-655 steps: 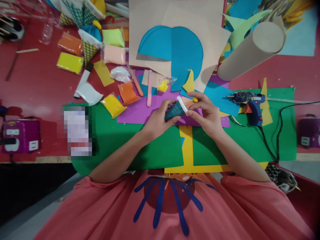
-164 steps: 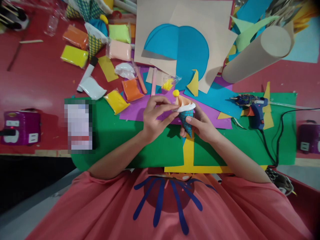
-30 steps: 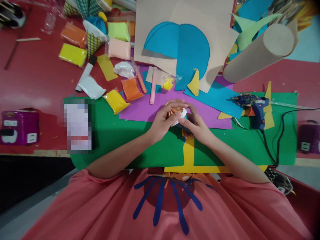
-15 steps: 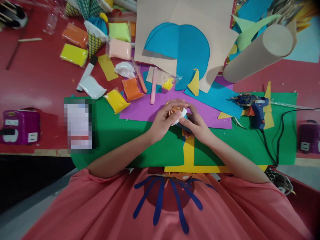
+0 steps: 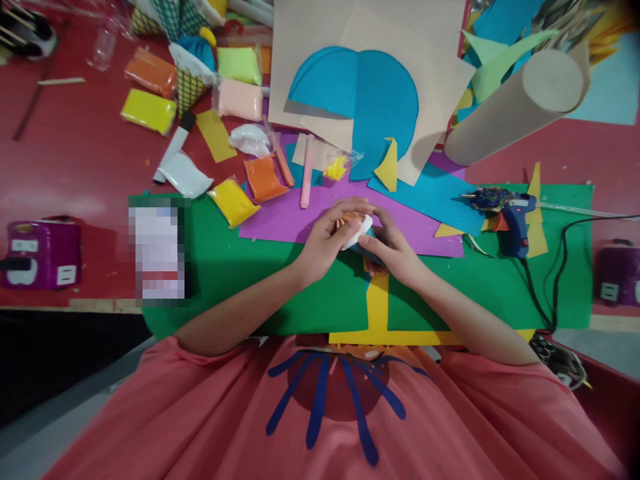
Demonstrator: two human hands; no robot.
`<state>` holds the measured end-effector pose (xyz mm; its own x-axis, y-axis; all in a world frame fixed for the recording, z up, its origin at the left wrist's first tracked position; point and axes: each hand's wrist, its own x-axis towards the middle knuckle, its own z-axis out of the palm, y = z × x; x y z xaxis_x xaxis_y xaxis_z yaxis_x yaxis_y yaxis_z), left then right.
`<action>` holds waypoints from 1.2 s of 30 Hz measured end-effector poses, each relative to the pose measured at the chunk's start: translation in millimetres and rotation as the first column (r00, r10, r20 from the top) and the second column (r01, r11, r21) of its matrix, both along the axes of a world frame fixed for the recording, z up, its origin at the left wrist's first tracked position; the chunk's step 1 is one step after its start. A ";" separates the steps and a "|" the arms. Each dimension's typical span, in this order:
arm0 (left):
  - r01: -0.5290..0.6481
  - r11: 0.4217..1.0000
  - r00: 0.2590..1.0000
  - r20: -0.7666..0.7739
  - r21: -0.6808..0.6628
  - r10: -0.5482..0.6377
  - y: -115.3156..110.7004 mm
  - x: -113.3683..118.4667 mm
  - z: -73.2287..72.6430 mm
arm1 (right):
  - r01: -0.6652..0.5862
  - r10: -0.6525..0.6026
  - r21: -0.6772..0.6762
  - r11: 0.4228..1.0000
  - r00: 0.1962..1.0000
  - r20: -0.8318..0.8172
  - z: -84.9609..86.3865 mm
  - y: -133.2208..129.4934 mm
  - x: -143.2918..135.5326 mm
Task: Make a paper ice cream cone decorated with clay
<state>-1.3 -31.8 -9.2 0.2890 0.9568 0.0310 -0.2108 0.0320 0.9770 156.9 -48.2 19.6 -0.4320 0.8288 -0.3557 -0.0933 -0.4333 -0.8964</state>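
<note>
Both hands meet over the purple sheet (image 5: 280, 217) and the green sheet (image 5: 225, 267). Curled round a small craft piece with a white band (image 5: 358, 233), my left hand (image 5: 327, 243) presses its thumb on the white part. Orange shows at the piece's upper left and dark blue at its lower right. On the blue side, my right hand (image 5: 395, 250) wraps the same piece, its thumb beside the white band. The fingers hide much of the piece. Below the hands lies a yellow paper strip (image 5: 378, 307).
A hot glue gun (image 5: 515, 227) with a cord lies at the right, near a rolled beige tube (image 5: 510, 113). Packets of clay, such as a yellow one (image 5: 234, 202), and a pink stick (image 5: 307, 172) lie left. Blue paper (image 5: 385, 100) lies ahead; a blurred-out phone (image 5: 160, 252) sits left.
</note>
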 end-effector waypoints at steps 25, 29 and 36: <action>0.067 0.996 0.998 -0.004 -0.052 -0.067 0.1 -1.5 6.2 | 0.021 -0.021 -0.022 1.000 1.000 0.012 4.3 -0.1 -0.4; 0.081 0.997 0.996 -0.035 -0.013 -0.081 -1.2 -2.2 5.1 | 0.021 -0.020 -0.012 1.000 1.000 0.008 4.7 0.4 -2.0; 0.091 0.996 0.996 -0.010 -0.005 -0.091 -1.3 -2.2 3.1 | 0.024 -0.024 -0.019 1.000 1.000 0.004 5.1 1.1 -2.2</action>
<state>-3.5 -33.1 -6.1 0.3750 0.9267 0.0232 -0.1970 0.0552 0.9789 154.7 -47.1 24.7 -0.4104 0.8319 -0.3734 -0.1005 -0.4482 -0.8882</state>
